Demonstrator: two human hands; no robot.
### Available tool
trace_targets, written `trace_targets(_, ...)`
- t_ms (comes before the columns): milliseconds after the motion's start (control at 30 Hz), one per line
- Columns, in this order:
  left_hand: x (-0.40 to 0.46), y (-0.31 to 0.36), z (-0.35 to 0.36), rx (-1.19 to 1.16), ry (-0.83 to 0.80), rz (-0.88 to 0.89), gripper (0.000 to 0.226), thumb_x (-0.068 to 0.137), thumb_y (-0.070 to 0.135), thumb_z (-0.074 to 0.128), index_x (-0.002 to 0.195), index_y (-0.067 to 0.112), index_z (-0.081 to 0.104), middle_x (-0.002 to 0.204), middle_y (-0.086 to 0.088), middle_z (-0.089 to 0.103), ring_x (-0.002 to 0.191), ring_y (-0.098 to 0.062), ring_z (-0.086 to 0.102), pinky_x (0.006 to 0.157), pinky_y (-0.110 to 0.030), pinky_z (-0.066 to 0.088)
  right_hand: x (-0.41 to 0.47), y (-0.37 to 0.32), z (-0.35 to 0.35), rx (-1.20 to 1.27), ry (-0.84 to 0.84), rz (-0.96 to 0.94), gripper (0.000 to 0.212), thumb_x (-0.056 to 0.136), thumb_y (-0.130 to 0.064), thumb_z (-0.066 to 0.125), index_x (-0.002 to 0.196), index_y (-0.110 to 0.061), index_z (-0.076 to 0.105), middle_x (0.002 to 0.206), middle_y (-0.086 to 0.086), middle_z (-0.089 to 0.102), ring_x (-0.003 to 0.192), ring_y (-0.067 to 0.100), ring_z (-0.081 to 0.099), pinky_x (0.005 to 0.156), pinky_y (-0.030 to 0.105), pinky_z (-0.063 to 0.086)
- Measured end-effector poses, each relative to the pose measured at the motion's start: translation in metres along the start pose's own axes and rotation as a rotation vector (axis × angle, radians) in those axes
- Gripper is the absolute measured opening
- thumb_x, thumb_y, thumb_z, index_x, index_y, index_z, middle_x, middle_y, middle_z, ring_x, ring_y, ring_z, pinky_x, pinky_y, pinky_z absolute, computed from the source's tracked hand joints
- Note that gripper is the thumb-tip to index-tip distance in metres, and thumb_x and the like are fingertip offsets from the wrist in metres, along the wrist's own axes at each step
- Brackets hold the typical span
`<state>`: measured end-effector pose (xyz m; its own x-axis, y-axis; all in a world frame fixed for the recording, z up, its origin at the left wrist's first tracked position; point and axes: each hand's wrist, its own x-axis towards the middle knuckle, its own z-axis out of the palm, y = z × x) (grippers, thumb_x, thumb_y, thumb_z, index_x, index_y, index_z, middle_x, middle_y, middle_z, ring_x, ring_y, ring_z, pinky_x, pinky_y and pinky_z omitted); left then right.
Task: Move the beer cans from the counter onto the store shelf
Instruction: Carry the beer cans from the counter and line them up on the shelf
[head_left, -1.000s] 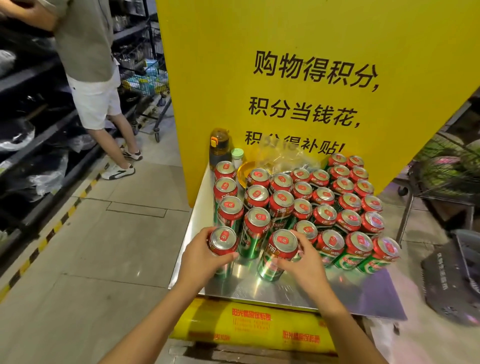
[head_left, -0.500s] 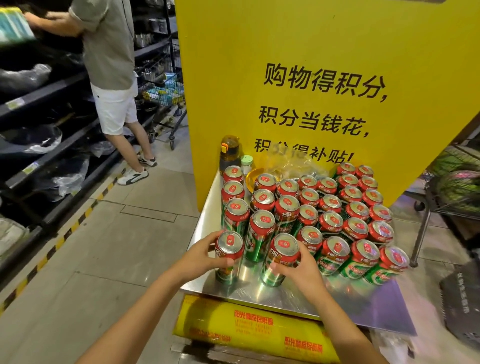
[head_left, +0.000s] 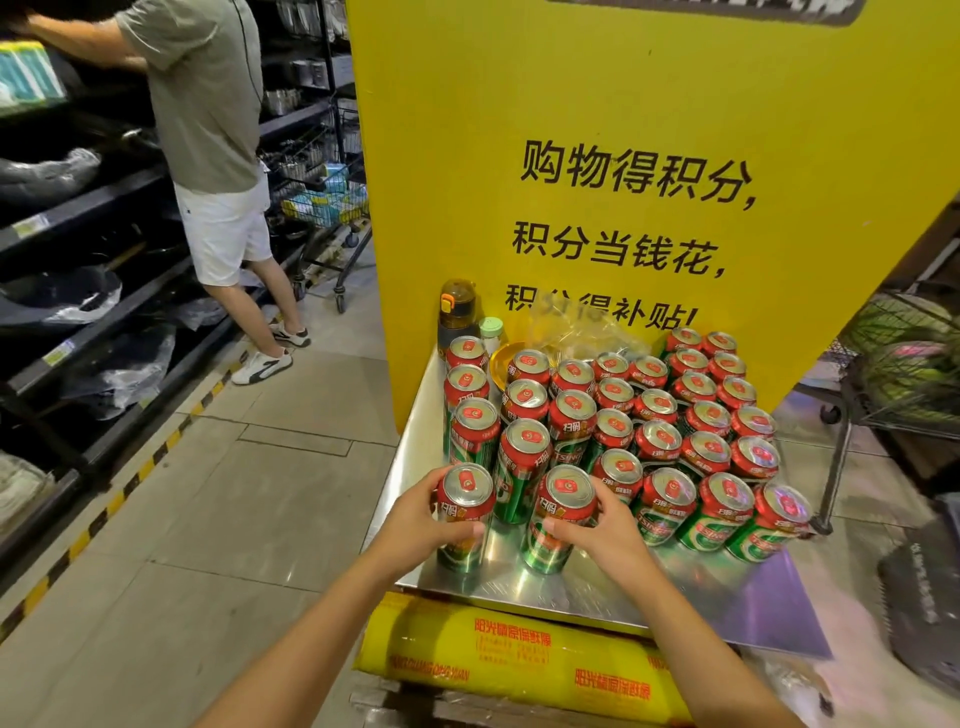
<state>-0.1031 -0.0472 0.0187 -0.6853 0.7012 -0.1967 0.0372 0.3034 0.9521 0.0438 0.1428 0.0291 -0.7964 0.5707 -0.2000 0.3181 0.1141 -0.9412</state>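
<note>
Gripping one front beer can in each of my hands, left (head_left: 415, 514) and right (head_left: 602, 530), at the desk's (head_left: 597, 587) six o'clock edge; roughly thirty cans remain, none shelved yet.

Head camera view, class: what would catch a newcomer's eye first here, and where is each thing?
The big yellow sign with black characters fills the upper right. Below it, red-topped beer cans crowd a shiny metal counter. At the front edge, the left hand grips the front-left can and the right hand grips the can beside it.
</note>
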Motion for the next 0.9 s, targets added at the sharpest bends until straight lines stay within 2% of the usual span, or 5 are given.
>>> trace_targets(267, -0.026, 0.01, 0.001, -0.103, 0.235, -0.004, 0.071, 0.055, 0.036, 0.087, 0.119, 0.031, 0.057, 0.112, 0.008, 0.066, 0.109, -0.012, 0.059, 0.095, -0.038, 0.05, -0.014, -0.024, 0.002, 0.016, -0.035, -0.072, 0.057, 0.063, -0.009, 0.083, 0.11, -0.028, 0.057, 0.1, -0.015, 0.065, 0.091, -0.004, 0.06, 0.064, 0.007, 0.047)
trace_targets(500, -0.112, 0.043, -0.033, -0.267, 0.521, 0.035, 0.076, 0.039, 0.054, 0.078, 0.109, 0.04, 0.053, 0.111, 0.013, 0.062, 0.104, -0.008, 0.058, 0.089, -0.032, 0.05, -0.023, -0.08, 0.039, 0.026, -0.316, -0.206, 0.056, 0.055, -0.024, 0.085, 0.102, -0.038, 0.057, 0.1, -0.014, 0.067, 0.091, -0.002, 0.063, 0.077, 0.02, 0.05)
trace_targets(700, -0.209, 0.045, -0.091, -0.352, 0.917, 0.034, 0.068, 0.038, 0.053, 0.074, 0.101, 0.039, 0.054, 0.101, 0.013, 0.065, 0.093, -0.002, 0.062, 0.068, -0.015, 0.045, -0.038, -0.128, 0.143, 0.063, -0.623, -0.306, 0.073, 0.039, -0.042, 0.081, 0.107, -0.029, 0.059, 0.101, -0.005, 0.071, 0.092, 0.008, 0.067, 0.073, 0.023, 0.054)
trace_targets(800, -0.263, 0.037, -0.125, -0.393, 1.14, 0.012, 0.067, 0.042, 0.037, 0.086, 0.101, 0.034, 0.054, 0.097, 0.011, 0.064, 0.09, -0.004, 0.06, 0.068, -0.018, 0.044, -0.06, -0.153, 0.212, 0.091, -0.816, -0.322, 0.07, 0.041, -0.039, 0.082, 0.107, -0.029, 0.059, 0.097, -0.007, 0.071, 0.087, 0.005, 0.068, 0.063, 0.016, 0.053)
trace_targets(900, -0.319, 0.02, -0.165, -0.397, 1.346, -0.006, 0.072, 0.039, 0.045, 0.082, 0.105, 0.035, 0.055, 0.101, 0.008, 0.066, 0.093, -0.007, 0.062, 0.071, -0.024, 0.048, -0.086, -0.178, 0.286, 0.091, -0.996, -0.351, 0.068, 0.043, -0.041, 0.079, 0.107, -0.029, 0.06, 0.096, -0.009, 0.072, 0.087, 0.006, 0.068, 0.063, 0.016, 0.052)
